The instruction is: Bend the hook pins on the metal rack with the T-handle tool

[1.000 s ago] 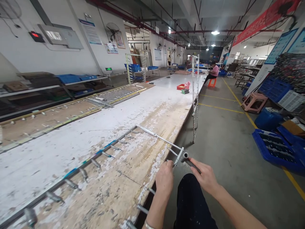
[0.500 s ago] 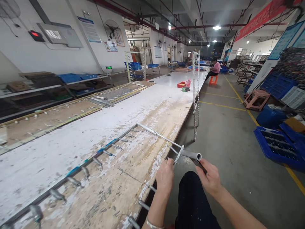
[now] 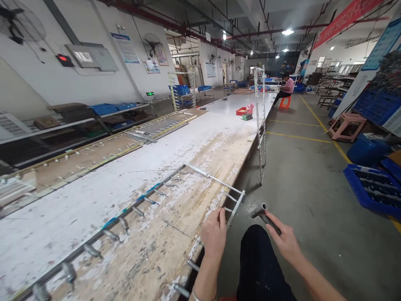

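Note:
A metal frame (image 3: 128,209) lies on the worn white table (image 3: 156,154), with a row of metal pegs along its left rail. Its right rail (image 3: 234,210) reaches the near table edge and also carries pegs. My left hand (image 3: 214,232) is closed in a pinch beside that rail, close to a peg; a tiny bit shows at the fingertips, too small to name. Off the table edge, my right hand (image 3: 283,240) grips the dark handle of a hammer (image 3: 262,212) whose head is a hollow tube. The hammer head is apart from the rail.
An upright rack (image 3: 259,125) stands at the table's right edge. Farther along are a red tray (image 3: 242,111) and a green block (image 3: 247,117). A blue crate (image 3: 372,190) is on the floor at right. A person (image 3: 285,88) sits on an orange stool (image 3: 284,103).
The hammer has swung away from the right rail, down and turned in my right hand. My left hand stays by the rail. The view has shifted slightly left.

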The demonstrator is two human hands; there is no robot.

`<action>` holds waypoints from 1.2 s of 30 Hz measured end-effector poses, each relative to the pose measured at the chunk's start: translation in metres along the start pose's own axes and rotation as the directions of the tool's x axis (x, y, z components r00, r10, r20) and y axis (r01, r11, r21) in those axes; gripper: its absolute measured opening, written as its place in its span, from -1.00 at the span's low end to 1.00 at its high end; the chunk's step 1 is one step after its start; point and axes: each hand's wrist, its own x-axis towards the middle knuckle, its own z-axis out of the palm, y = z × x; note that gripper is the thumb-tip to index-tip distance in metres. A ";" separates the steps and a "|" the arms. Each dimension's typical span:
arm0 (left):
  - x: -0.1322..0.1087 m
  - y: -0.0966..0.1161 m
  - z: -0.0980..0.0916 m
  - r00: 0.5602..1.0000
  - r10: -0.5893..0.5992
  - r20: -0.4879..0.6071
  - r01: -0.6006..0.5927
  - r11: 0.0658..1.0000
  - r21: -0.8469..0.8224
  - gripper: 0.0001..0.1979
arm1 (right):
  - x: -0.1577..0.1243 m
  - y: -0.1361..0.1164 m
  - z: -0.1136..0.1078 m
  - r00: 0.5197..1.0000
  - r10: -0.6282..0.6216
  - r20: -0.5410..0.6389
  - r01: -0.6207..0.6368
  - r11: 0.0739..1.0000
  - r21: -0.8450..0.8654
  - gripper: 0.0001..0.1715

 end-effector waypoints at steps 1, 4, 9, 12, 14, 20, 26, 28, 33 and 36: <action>-0.002 -0.001 -0.006 1.000 0.000 -0.004 0.000 0.994 0.106 -0.65 | -0.002 0.001 0.001 0.999 0.036 -0.006 -0.036 0.999 0.027 -0.52; -0.006 -0.003 -0.023 0.994 -0.086 0.074 0.058 0.947 0.316 -0.68 | -0.005 0.005 0.006 0.991 0.129 -0.023 -0.126 0.986 0.109 -0.47; 0.000 0.007 -0.021 0.977 0.022 0.212 -0.064 0.979 0.193 -0.72 | -0.002 0.004 0.015 0.951 0.307 -0.022 -0.286 0.906 0.311 -0.36; 0.012 0.022 -0.005 0.933 -0.012 0.359 -0.098 0.953 0.287 -0.63 | -0.002 0.001 0.019 0.928 0.372 0.011 -0.340 0.835 0.433 -0.30; 0.019 0.030 0.006 0.927 -0.054 0.371 -0.065 0.951 0.301 -0.64 | -0.002 -0.001 0.021 0.918 0.395 0.034 -0.359 0.792 0.494 -0.28; 0.020 0.023 0.030 0.982 -0.105 0.155 0.106 0.994 0.004 -0.72 | 0.009 -0.014 0.031 0.838 0.544 0.041 -0.388 0.542 0.745 -0.25; 0.018 0.010 0.033 0.990 -0.097 0.102 0.113 0.979 -0.169 -0.68 | 0.027 -0.019 0.041 0.850 0.526 0.039 -0.323 0.460 0.827 -0.43; 0.018 0.011 0.032 0.994 -0.010 0.109 0.030 0.982 -0.187 -0.65 | 0.027 -0.019 0.043 0.859 0.507 0.063 -0.338 0.470 0.816 -0.40; 0.026 0.014 0.027 0.969 0.150 0.196 -0.106 0.970 -0.217 -0.70 | 0.027 -0.023 0.042 0.877 0.471 0.093 -0.361 0.519 0.775 -0.41; 0.033 0.016 0.024 0.974 0.094 0.208 -0.051 0.978 -0.202 -0.79 | 0.029 -0.027 0.036 0.884 0.464 0.057 -0.346 0.568 0.747 -0.33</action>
